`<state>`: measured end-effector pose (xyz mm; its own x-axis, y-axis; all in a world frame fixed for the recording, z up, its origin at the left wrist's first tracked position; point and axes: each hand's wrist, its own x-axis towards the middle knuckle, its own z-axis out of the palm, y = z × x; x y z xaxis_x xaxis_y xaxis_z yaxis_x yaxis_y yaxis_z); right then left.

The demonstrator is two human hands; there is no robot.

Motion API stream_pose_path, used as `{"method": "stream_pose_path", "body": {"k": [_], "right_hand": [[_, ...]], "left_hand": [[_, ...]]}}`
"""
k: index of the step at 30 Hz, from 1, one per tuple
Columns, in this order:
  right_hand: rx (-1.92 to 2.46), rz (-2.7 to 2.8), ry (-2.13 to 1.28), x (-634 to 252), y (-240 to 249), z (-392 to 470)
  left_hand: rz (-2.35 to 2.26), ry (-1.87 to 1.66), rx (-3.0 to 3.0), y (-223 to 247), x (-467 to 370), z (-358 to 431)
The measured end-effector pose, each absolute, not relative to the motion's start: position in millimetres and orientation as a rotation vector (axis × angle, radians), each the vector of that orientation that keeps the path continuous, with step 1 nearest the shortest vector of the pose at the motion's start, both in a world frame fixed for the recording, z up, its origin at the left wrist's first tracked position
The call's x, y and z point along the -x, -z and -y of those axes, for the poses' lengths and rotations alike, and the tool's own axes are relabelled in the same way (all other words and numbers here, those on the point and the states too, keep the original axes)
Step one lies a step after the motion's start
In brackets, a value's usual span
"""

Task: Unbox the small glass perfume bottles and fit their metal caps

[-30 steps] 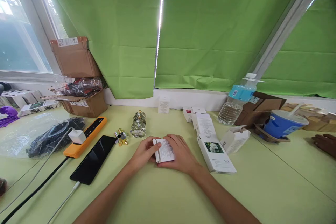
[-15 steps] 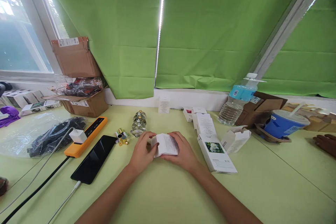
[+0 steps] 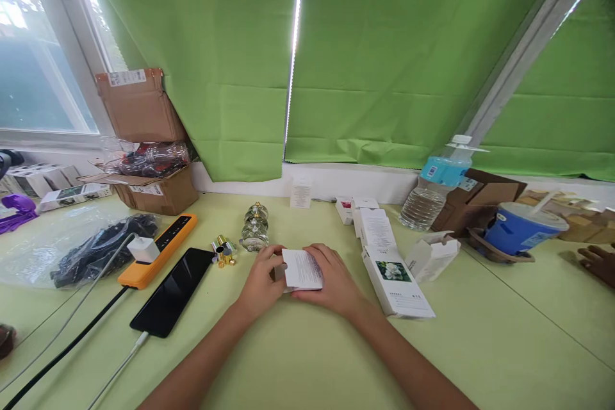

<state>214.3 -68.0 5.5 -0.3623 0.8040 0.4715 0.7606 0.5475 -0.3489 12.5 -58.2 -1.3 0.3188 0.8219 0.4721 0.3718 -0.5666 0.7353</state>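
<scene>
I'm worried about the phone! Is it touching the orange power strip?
Apart. The head view shows green table between the phone and orange power strip.

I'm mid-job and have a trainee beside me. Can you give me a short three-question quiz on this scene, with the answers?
1. What do the left hand and the right hand hold between them?
A) a glass bottle
B) a small white box
C) a blue cup

2. True or false: the white charger is on the orange power strip.

3. Fill in the missing word: the white carton lying flat beyond the right forearm shows a picture of a white ____.

Key: 1 B; 2 true; 3 flower.
</scene>
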Motion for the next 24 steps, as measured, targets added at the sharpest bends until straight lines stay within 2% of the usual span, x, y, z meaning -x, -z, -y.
{"method": "stream_pose_path", "body": {"k": [11, 24], "right_hand": [[1.201, 2.301, 0.009, -210, -11, 71], [1.265, 2.241, 0.027, -209, -13, 73]], "left_hand": [[-1.093, -0.973, -2.260, 13, -11, 50], [-1.514, -0.773, -2.586, 0, -15, 70]]}}
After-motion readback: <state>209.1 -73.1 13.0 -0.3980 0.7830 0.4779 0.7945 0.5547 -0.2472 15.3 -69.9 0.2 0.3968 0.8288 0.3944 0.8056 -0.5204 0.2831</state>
